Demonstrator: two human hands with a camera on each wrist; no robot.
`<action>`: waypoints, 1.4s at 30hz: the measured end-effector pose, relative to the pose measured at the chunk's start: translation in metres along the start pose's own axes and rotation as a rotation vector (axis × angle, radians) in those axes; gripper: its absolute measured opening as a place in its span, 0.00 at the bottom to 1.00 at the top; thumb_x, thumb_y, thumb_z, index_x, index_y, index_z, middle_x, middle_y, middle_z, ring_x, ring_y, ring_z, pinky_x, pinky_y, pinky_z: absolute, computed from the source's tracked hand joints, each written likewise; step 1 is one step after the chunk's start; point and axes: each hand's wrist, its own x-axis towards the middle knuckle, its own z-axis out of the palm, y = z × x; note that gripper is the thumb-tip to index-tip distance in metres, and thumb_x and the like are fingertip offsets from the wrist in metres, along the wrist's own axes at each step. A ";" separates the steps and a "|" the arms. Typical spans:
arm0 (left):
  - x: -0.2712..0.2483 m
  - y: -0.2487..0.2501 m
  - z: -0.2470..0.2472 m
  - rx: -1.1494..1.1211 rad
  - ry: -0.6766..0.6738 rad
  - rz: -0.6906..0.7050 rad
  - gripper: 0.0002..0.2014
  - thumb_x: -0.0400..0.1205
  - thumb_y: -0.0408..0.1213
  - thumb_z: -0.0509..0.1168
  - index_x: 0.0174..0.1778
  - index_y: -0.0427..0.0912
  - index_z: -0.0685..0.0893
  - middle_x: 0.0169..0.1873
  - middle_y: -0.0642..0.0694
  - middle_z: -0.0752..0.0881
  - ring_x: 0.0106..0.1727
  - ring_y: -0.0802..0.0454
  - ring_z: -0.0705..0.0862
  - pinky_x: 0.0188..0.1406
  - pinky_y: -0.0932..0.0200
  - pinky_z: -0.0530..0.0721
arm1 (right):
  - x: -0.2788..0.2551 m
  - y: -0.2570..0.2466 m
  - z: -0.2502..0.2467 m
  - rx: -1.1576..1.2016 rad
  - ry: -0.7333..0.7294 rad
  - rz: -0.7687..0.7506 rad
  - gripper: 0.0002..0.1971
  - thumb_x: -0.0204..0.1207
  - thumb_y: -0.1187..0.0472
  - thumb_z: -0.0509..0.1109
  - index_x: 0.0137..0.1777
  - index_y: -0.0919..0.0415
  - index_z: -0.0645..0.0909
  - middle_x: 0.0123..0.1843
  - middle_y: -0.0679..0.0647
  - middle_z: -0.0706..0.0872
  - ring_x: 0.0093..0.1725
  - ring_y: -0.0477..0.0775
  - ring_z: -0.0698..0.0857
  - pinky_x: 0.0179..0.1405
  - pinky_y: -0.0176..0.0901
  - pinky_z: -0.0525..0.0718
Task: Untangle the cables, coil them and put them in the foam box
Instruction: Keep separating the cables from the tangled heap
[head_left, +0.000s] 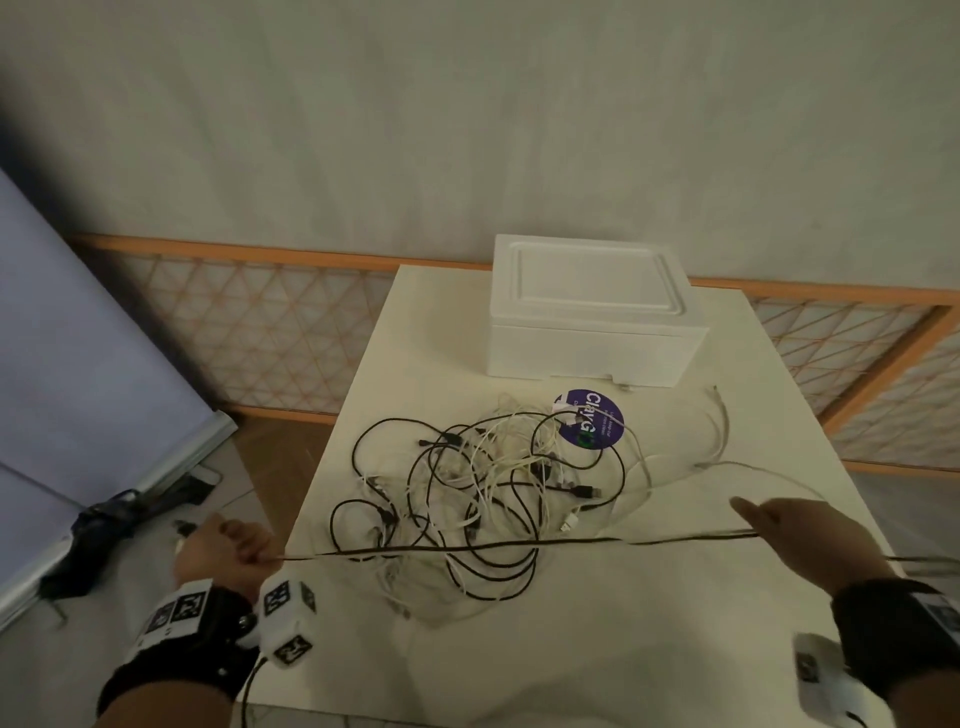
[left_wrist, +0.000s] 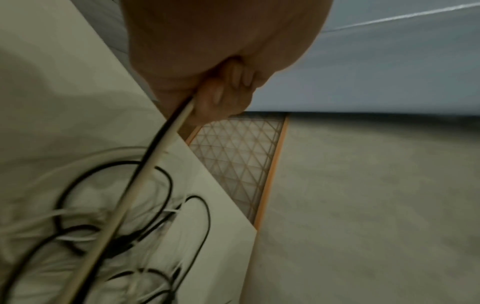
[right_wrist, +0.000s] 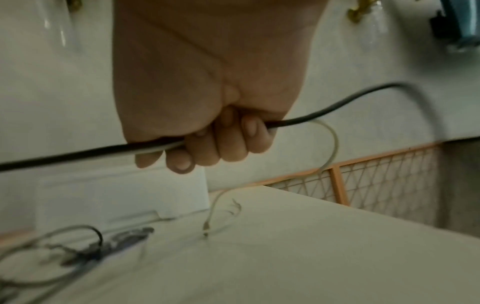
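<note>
A tangle of black and white cables (head_left: 483, 483) lies mid-table in front of the closed white foam box (head_left: 592, 306). A black cable (head_left: 519, 545) with a white one alongside is stretched taut above the tangle between both hands. My left hand (head_left: 223, 545), off the table's left edge, grips that end (left_wrist: 182, 111) in a fist. My right hand (head_left: 795, 535), over the table's right side, has its fingers (right_wrist: 228, 144) curled round the pair of cables (right_wrist: 78, 154). Past the fist, the white cable (right_wrist: 330, 144) loops down to the tabletop.
The white table (head_left: 623, 623) has a purple round sticker (head_left: 592, 418) near the box. An orange-framed lattice panel (head_left: 260, 322) runs behind it. A blue board (head_left: 78, 338) leans at the left, with dark clutter (head_left: 119, 519) on the floor.
</note>
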 end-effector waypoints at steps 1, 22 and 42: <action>0.001 -0.006 -0.001 0.018 0.007 -0.010 0.21 0.86 0.49 0.49 0.26 0.50 0.57 0.14 0.54 0.59 0.13 0.57 0.58 0.15 0.65 0.57 | 0.000 0.012 0.007 -0.052 0.004 0.023 0.28 0.81 0.37 0.51 0.29 0.55 0.78 0.27 0.50 0.81 0.31 0.48 0.80 0.37 0.45 0.80; -0.065 -0.122 0.111 0.476 -0.509 0.051 0.36 0.86 0.59 0.47 0.14 0.44 0.73 0.49 0.43 0.88 0.41 0.48 0.78 0.43 0.51 0.73 | -0.065 -0.214 0.032 0.411 -0.468 -0.740 0.11 0.77 0.58 0.69 0.59 0.57 0.80 0.55 0.52 0.85 0.56 0.51 0.82 0.59 0.47 0.80; -0.020 -0.089 0.079 0.101 -0.278 -0.108 0.28 0.87 0.54 0.52 0.21 0.47 0.61 0.13 0.52 0.60 0.11 0.56 0.58 0.14 0.68 0.61 | -0.014 -0.024 0.014 0.071 -0.533 -0.207 0.35 0.60 0.22 0.53 0.39 0.54 0.81 0.40 0.50 0.84 0.46 0.54 0.82 0.43 0.38 0.73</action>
